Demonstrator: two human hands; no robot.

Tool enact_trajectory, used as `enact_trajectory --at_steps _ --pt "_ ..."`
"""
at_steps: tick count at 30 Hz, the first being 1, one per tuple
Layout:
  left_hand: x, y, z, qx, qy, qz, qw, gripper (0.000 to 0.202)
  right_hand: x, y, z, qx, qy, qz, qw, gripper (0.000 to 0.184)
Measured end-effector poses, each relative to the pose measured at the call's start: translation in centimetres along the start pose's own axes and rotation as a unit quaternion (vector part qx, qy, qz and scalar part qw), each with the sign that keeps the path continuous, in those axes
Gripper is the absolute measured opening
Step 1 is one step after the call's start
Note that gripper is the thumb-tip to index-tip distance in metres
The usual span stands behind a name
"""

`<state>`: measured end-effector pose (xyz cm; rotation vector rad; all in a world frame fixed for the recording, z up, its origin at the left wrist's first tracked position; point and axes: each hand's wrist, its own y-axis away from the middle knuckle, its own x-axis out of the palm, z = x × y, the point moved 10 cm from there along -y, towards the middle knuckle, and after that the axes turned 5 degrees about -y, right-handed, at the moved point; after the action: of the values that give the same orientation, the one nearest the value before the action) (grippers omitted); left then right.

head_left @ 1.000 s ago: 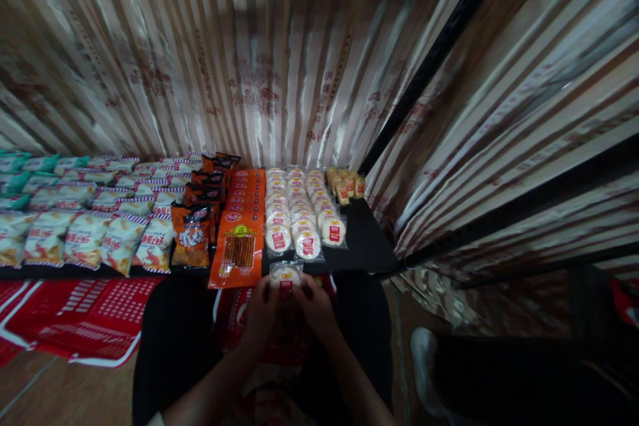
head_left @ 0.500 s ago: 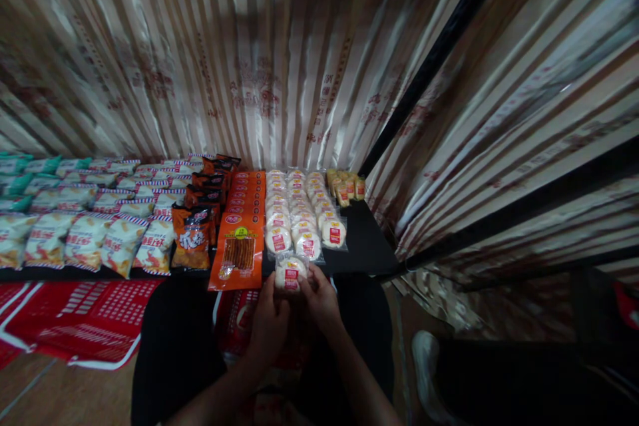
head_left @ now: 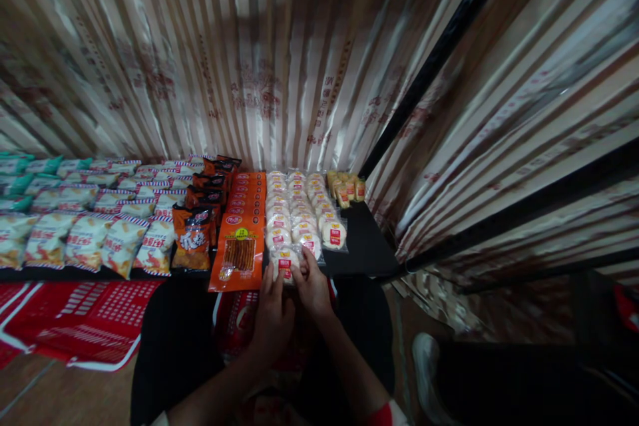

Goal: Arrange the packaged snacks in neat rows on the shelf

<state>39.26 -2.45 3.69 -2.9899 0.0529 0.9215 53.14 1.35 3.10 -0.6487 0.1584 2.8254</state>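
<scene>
Hands meet over a red printed bag [head_left: 238,323] on the dark lap: the left hand [head_left: 272,318] and the right hand [head_left: 313,287] both grasp one clear-wrapped round cake packet [head_left: 284,263], fingertips pinching its lower corners. The packet sits at the front edge of the black worktop [head_left: 364,246], at twelve o'clock from the hands; whether it lies flat or hovers just above cannot be told. Touching it at twelve o'clock, rows of round cake packets [head_left: 299,210] run away from the edge, overlapping one another. Just beside the held packet at nine o'clock lies a column of orange strip packets [head_left: 240,249], then dark orange snack bags [head_left: 192,238], then white chip bags [head_left: 117,239] farther toward nine. Below those, a red basket [head_left: 80,319] shows on the floor. At one o'clock, at the back of the worktop, stand small yellow packets [head_left: 345,188]. A striped curtain [head_left: 239,73] hangs behind everything, crossed at two o'clock by a black post [head_left: 439,53].
</scene>
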Motion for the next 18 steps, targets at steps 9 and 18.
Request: enact_trajectory --at_steps 9,18 --pt "0.9 -1.5 0.5 0.015 -0.002 0.029 0.999 0.061 1.1 -1.5 1.9 -0.045 0.034 0.004 0.998 0.058" --pt "1.9 -2.2 0.6 0.025 -0.065 0.061 0.996 0.061 0.9 -2.0 2.0 -0.109 0.047 -0.050 0.992 0.054"
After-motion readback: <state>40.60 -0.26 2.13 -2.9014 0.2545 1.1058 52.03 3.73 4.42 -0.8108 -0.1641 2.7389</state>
